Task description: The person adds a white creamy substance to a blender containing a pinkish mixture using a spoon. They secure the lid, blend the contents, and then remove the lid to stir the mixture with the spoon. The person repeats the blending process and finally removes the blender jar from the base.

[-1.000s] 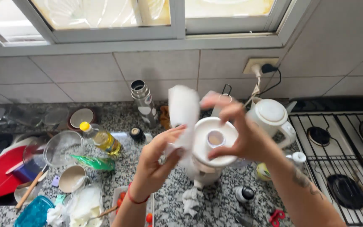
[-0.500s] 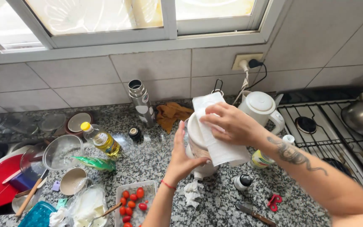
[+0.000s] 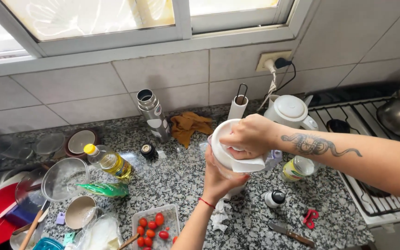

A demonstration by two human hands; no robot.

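Head view: you look down on a speckled stone table point(image 3: 177, 176) below a tiled wall.
Left hand point(image 3: 221, 178): curled up from below around a white round container point(image 3: 223, 148), bracing its underside.
Right hand point(image 3: 251, 136): closed over a white paper towel point(image 3: 248, 162), pressing it against the container's top and side.
Container's place: held in the air above the table, in front of the white kettle point(image 3: 290, 111).
Nearby: steel flask point(image 3: 153, 113), oil bottle point(image 3: 107, 159), tray of cherry tomatoes point(image 3: 156, 227), knife point(image 3: 290, 234).
Doing it well: keep your lower grip firm so the container cannot spin; wipe with even pressure, turning the towel to a dry patch.
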